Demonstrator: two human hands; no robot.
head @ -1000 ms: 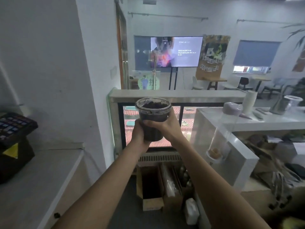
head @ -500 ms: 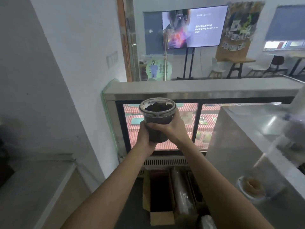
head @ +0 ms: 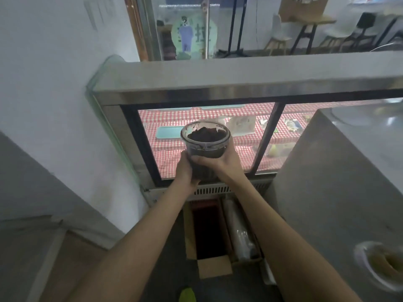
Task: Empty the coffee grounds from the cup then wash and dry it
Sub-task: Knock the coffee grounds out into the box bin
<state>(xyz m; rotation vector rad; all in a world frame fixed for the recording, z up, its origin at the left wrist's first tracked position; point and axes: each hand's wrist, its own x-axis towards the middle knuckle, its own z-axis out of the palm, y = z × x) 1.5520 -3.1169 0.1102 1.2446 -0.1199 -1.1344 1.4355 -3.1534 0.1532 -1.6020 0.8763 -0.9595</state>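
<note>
At the near edge, two bare forearms are seen reaching forward from the bottom of the frame, above a dark floor on which an open cardboard box is stood, with a plastic-wrapped roll laid just beside it on the right. A grey counter is seen along the right side. Further out, a clear plastic cup is held upright in the air between both hands, raised in front of the glass display case. The left hand is wrapped around the lower left of the cup, its fingers curled closed against the wall; the right hand is closed around the right side and front, with the fingers pressed on the cup's body. The cup is filled nearly to the rim with dark coffee grounds. Behind it, shelves lined with red-and-white checked cloth are visible through the case's glass. Beyond the case top, chairs and a table are seen, blurred.
</note>
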